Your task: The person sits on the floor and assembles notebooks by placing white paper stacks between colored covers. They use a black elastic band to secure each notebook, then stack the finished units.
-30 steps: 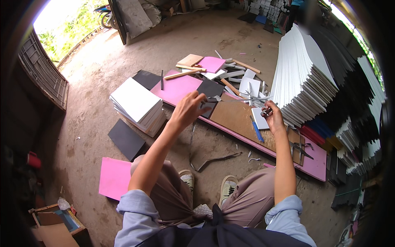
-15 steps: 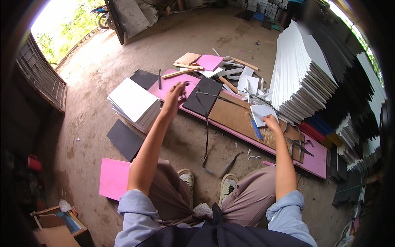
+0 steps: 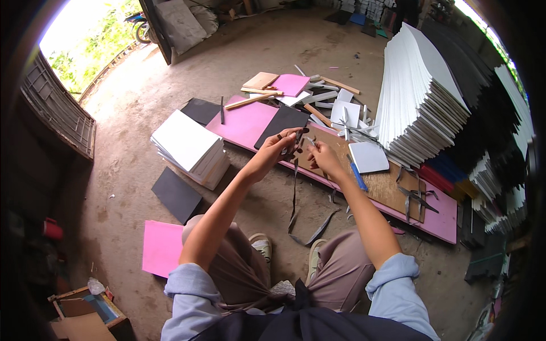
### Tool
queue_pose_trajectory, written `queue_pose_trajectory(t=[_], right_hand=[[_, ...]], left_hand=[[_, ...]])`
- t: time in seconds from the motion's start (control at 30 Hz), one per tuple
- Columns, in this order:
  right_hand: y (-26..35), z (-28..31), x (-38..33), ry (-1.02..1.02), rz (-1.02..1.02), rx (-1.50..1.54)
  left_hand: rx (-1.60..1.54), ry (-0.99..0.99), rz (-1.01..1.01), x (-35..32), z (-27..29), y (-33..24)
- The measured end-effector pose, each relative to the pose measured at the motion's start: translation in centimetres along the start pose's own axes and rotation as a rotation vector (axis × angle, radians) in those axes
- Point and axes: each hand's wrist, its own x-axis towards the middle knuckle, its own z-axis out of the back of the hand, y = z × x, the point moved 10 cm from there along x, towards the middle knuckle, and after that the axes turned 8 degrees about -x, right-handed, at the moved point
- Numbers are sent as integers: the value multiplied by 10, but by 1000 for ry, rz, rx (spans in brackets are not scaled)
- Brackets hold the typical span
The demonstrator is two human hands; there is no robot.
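Note:
My left hand (image 3: 277, 149) and my right hand (image 3: 325, 159) are close together above a brown board (image 3: 335, 145). Closed fingers of the left hand hold something small and dark, too blurred to name. My right hand is pinched near a small pale bit; what it grips is unclear. A thin dark strip (image 3: 294, 196) hangs below the hands over the board's near edge; whether I hold it cannot be seen. Right of the hands, a white foam square (image 3: 368, 157) lies on the board beside a blue-handled tool (image 3: 358, 175). A black sheet (image 3: 282, 126) lies just beyond my left hand.
The board rests on a long pink sheet (image 3: 441, 221). Offcuts (image 3: 330, 96) are heaped behind it. A white-topped stack of sheets (image 3: 185, 139) stands left, near a black sheet (image 3: 176, 195) and pink sheet (image 3: 161, 248). Tall white sheets (image 3: 418, 96) rise at right.
My right hand has let go of the white foam square and moved left beside my left hand. The left hand has shifted right and nearer, over the board.

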Motion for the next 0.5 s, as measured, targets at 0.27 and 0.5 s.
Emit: queue_pose_trajectory(t=[0.27, 0.5], right_hand=[[-45, 99, 6, -306, -129, 92], [5, 97, -6, -253, 158, 97]], left_hand=[[-674, -808, -378, -34, 164, -18], [991, -806, 235, -31, 211, 3]])
